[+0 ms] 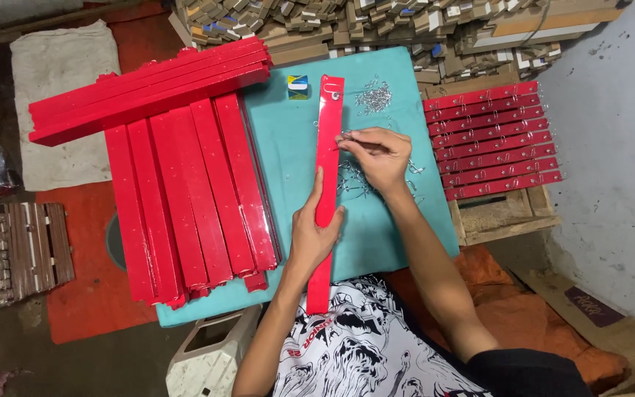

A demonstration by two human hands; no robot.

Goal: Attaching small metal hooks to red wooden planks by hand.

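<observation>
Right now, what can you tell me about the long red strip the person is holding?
The red strip is long, flat, narrow and glossy; its material is hard to tell. It lies lengthwise on the teal table, running away from the person, its near end hanging past the table edge. A small metal hook sits near its far end. The left hand grips its lower part, and the right hand pinches at its right edge near the middle. Loose metal hooks lie beside it.

We note one small box (298,87), blue, yellow and white, at twelve o'clock on the teal board (281,147); dark purple label (593,306) at four o'clock.
</observation>
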